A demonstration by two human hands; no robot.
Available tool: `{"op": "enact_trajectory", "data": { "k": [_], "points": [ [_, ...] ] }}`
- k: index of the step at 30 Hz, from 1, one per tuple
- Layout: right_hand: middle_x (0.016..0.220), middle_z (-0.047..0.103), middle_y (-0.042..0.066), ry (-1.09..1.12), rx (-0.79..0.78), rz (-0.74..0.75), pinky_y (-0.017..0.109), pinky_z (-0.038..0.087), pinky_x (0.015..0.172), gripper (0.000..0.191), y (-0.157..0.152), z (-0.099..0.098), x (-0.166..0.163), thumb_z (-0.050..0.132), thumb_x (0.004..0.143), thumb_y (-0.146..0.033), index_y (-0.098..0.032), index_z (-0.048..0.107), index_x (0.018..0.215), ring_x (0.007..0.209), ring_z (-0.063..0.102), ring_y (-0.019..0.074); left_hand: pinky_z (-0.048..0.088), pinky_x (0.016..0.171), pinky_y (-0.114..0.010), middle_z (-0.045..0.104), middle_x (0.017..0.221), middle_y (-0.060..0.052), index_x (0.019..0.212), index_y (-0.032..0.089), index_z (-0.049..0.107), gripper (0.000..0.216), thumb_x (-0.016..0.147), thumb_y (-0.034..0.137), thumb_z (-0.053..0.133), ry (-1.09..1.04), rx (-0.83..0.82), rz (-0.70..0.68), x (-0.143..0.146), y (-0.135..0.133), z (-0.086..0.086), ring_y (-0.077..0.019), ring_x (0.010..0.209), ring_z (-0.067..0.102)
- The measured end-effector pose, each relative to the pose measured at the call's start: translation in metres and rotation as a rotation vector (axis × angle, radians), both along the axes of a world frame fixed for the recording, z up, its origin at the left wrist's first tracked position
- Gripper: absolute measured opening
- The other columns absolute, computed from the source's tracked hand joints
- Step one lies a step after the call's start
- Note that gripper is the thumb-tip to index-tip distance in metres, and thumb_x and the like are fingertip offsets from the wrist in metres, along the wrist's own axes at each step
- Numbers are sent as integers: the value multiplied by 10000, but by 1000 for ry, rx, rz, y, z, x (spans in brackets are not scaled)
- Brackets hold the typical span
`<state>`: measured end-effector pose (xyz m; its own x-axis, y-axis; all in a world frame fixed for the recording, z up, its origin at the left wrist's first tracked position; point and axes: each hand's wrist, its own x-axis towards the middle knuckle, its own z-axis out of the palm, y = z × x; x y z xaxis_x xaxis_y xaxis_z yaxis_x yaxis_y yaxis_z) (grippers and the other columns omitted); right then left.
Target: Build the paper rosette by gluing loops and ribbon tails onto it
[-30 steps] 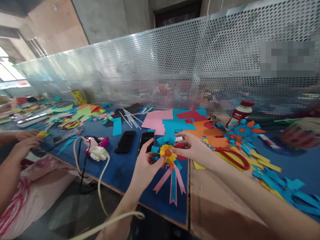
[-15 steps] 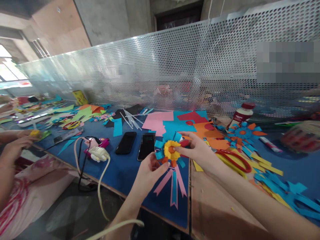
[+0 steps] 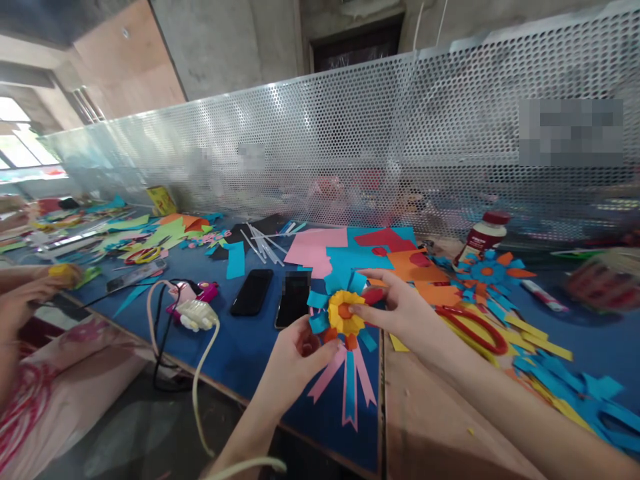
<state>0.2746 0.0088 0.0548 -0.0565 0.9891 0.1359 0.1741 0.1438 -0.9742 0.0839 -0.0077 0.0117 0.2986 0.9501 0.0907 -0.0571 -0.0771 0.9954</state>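
A paper rosette (image 3: 343,317) with a yellow and orange centre, blue petals and pink and blue ribbon tails is held above the blue table (image 3: 250,340). My left hand (image 3: 295,363) grips it from below, fingers closed on its lower edge. My right hand (image 3: 395,307) pinches its right side, a fingertip on the orange centre.
Two black phones (image 3: 253,291) lie just behind the rosette. Red scissors (image 3: 470,327) and a second rosette (image 3: 487,273) are at the right, near a glue bottle (image 3: 483,235). Coloured paper sheets (image 3: 350,247) cover the middle. A glue gun (image 3: 195,313) with cable is left. Another person's hands (image 3: 30,287) work at far left.
Both hands have lifted the rosette slightly and turned it more toward the camera. The left hand slid lower under it.
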Motion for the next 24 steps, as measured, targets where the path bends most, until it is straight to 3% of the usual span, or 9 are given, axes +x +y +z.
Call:
{"op": "enact_trajectory", "data": {
  "k": [4,9,15,24],
  "points": [
    [776,576,-12,-44,15,1,323,509,658,585,0,0,1,711,682,-349,-238,464,1200,733,596,168,484,799,-262,668,914,-43,1062,159,629,325,796,337,680,31,14,20,-1,1,-1,-182,931,607],
    [833,606,12,-105,37,-2,355,524,705,557,1,2,1,706,682,-335,-240,474,1180,792,613,191,479,684,-192,680,906,-26,971,158,640,241,797,320,679,-13,-16,11,-2,1,3,-117,784,608],
    [845,623,24,-164,68,-30,378,527,762,567,1,1,2,709,675,-356,-231,486,1181,854,622,209,480,702,-185,686,931,-24,989,166,637,239,793,293,685,-47,-28,-3,-2,1,2,-111,803,614],
    [877,640,29,-149,79,10,383,531,769,554,-2,1,1,698,697,-367,-239,473,1186,834,635,207,431,587,-165,653,795,-9,873,144,628,209,772,315,695,-6,-18,80,-4,3,1,-99,704,585]
  ]
}}
